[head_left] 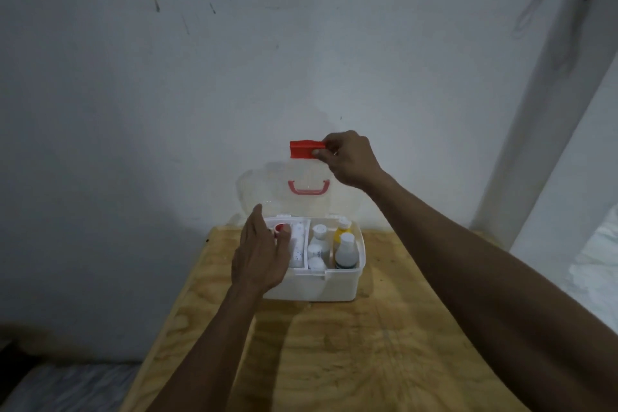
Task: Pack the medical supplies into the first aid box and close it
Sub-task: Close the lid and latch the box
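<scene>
A white first aid box (pixel 321 288) stands on the wooden table, its clear lid (pixel 301 184) upright with a red handle (pixel 308 187). My right hand (pixel 349 160) pinches the red latch (pixel 302 149) at the lid's top edge. Inside the box are several white bottles (pixel 317 246), a yellow bottle (pixel 341 231) and a larger white-capped bottle (pixel 346 251). My left hand (pixel 261 254) rests over the box's left compartment with fingers spread, beside a small red-capped item (pixel 279 228). A white divider (pixel 306 244) separates the compartments.
The plywood table (pixel 351 344) runs from the box toward me, with its left edge close to the box. A white wall (pixel 200 77) rises right behind the box. A white pillar (pixel 541 144) stands at the right. Floor shows at lower left.
</scene>
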`<state>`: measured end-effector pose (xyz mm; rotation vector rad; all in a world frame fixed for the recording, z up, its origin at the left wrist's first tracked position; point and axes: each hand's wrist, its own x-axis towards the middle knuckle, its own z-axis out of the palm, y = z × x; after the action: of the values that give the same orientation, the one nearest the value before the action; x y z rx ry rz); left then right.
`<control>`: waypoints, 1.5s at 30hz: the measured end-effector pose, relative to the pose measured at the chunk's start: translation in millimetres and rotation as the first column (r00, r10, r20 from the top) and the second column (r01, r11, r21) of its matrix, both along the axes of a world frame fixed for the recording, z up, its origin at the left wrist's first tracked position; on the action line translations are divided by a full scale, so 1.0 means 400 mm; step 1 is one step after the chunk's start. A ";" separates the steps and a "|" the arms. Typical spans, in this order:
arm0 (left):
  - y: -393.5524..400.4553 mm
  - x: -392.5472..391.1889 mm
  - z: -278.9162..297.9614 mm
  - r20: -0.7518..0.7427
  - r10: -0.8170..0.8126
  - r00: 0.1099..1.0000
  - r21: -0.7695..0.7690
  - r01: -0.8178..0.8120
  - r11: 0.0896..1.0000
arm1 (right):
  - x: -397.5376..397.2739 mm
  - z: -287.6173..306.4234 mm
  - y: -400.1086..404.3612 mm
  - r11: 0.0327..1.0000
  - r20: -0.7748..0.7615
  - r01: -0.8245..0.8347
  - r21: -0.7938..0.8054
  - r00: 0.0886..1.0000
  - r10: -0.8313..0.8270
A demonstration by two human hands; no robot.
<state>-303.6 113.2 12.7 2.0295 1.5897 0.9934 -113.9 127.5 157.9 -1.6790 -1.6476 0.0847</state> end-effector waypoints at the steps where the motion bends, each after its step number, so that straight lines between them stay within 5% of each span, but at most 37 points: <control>1: -0.008 0.002 0.006 0.070 -0.006 0.998 0.018 0.005 1.000 | -0.003 -0.010 -0.031 1.000 0.006 -0.016 0.025 1.000 0.016; 5: -0.032 -0.003 0.040 0.411 -0.010 0.912 0.103 -0.036 0.994 | -0.029 -0.089 -0.155 0.993 0.017 -0.093 0.078 0.996 0.092; 7: -0.043 -0.015 0.057 0.456 -0.014 0.890 0.204 -0.089 0.975 | -0.047 -0.138 -0.206 0.988 0.047 -0.114 0.104 0.993 0.109; 10: -0.033 -0.036 0.057 0.375 -0.088 0.923 0.299 -0.030 0.954 | -0.064 -0.207 -0.258 0.977 0.133 -0.134 0.168 0.985 0.112; 15: -0.038 -0.060 0.027 0.044 -0.151 0.987 0.168 0.142 0.975 | -0.063 -0.338 -0.295 0.971 0.354 -0.179 0.158 0.928 0.114; 24: -0.051 -0.072 -0.007 -0.264 -0.228 0.937 0.101 0.262 0.960 | -0.054 -0.374 -0.323 0.981 0.407 -0.195 -0.014 0.895 0.184; 36: -0.048 -0.106 -0.025 -0.234 -0.357 0.905 0.087 0.385 0.919 | -0.078 -0.396 -0.286 1.000 0.024 -0.011 -0.028 1.000 0.012; 45: -0.047 -0.099 -0.037 -0.175 -0.318 0.932 0.072 0.334 0.940 | -0.079 -0.416 -0.284 0.999 -0.017 0.021 -0.046 1.000 -0.022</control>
<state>-343.1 94.4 -2.0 2.3972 1.2333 0.8153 -145.5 14.0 -8.5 -1.7251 -1.6252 0.1266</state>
